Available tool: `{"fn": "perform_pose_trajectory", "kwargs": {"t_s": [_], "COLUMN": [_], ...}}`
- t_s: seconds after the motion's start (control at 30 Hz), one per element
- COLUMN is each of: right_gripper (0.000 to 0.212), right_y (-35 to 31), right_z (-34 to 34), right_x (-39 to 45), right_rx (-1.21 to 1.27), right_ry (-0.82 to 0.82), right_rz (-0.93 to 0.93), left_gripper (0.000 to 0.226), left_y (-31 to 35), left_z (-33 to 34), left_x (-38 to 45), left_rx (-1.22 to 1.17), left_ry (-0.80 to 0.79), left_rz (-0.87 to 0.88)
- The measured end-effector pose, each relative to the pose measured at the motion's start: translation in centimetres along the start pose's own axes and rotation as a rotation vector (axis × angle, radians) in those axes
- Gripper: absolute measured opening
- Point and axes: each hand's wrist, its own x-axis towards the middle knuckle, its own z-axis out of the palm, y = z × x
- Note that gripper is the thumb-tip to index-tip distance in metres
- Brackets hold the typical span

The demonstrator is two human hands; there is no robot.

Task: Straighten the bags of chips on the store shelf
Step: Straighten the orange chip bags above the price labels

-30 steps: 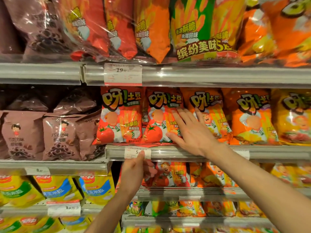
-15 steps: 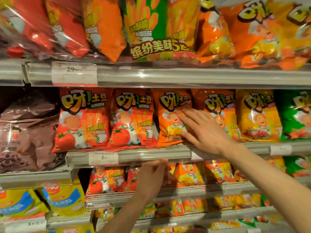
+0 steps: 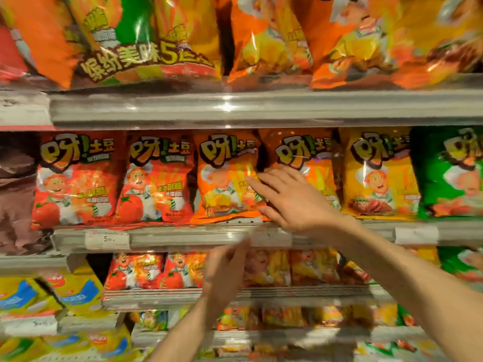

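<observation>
A row of chip bags stands on the middle shelf (image 3: 183,237): two red tomato bags (image 3: 75,181) (image 3: 156,181), an orange bag (image 3: 224,178), a second orange bag (image 3: 308,152), a yellow bag (image 3: 376,176) and a green bag (image 3: 449,173). My right hand (image 3: 292,199) lies flat with spread fingers in front of the gap between the two orange bags; its fingertips touch the first orange bag's right edge. My left hand (image 3: 224,273) is blurred, raised just below the middle shelf's front rail, fingers loosely together and holding nothing.
Large multipack bags (image 3: 146,40) fill the top shelf (image 3: 261,108). Smaller red and orange bags (image 3: 154,270) sit on the shelf below. Brown bags (image 3: 15,194) are at far left, yellow bags (image 3: 73,291) at lower left. A price tag (image 3: 107,239) hangs on the rail.
The view has shifted right along the shelf. My right hand moved from the red bags to the orange bags. My left hand rose from the lower shelf toward the middle rail.
</observation>
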Motion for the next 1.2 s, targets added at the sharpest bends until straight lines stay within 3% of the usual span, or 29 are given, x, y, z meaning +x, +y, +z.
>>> {"fn": "perform_pose_trajectory", "kwargs": {"t_s": [0.33,0.57,0.8,1.2], "right_gripper": [0.068,0.066,0.063,0.063], "right_y": [1.2,2.5,2.0,1.7], "right_z": [-1.3,-1.8,-2.4,-2.7], "right_x": [-1.8,-3.9,-4.2,-4.1], "right_rx": [0.135,-0.098,-0.104,-0.088], "right_ry": [0.0,-0.075,-0.088,-0.116], "right_rz": [-0.048,-0.15,-0.112,-0.098], "left_gripper": [0.053,0.052,0.052,0.05], "left_y": [1.9,1.6,1.4,2.1], "left_z": [2.3,1.6,1.6,1.7], "left_x": [-0.7,-0.4,-0.3,-0.3], "left_rx": [-0.038,-0.021,0.063,0.084], "left_ry": [0.033,-0.039,-0.091,-0.068], "left_rz": [-0.024,0.006,0.079,0.048]}}
